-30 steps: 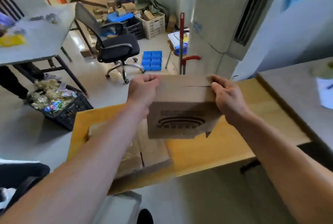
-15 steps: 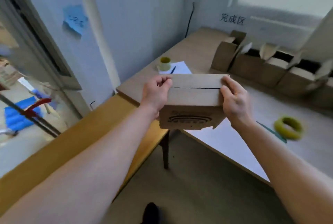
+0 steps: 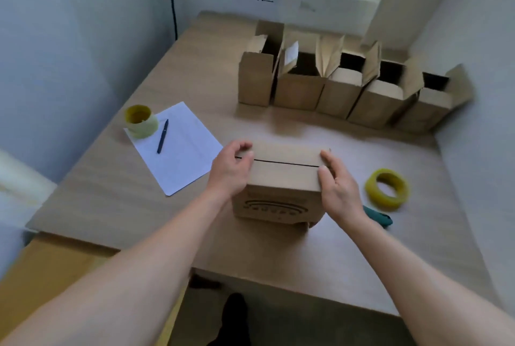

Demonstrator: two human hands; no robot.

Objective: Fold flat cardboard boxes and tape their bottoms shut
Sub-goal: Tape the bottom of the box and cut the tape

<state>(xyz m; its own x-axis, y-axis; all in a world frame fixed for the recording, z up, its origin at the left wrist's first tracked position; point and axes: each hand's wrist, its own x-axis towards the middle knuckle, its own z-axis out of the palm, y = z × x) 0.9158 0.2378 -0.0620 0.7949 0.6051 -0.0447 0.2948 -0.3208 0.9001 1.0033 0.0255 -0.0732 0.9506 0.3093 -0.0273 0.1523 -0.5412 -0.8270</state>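
Two hands hold one cardboard box (image 3: 281, 178) on the near middle of the table (image 3: 117, 195), its closed flaps facing up with a dark seam between them. The left hand (image 3: 231, 170) grips the left end with curled fingers, and the right hand (image 3: 338, 189) presses the right end with almost straight fingers. Five open boxes (image 3: 345, 92) stand in a row at the far side. One tape roll (image 3: 387, 189) lies right of the box, and another roll (image 3: 140, 121) stands at far left on a paper sheet (image 3: 184, 156), beside a pen (image 3: 162, 136).
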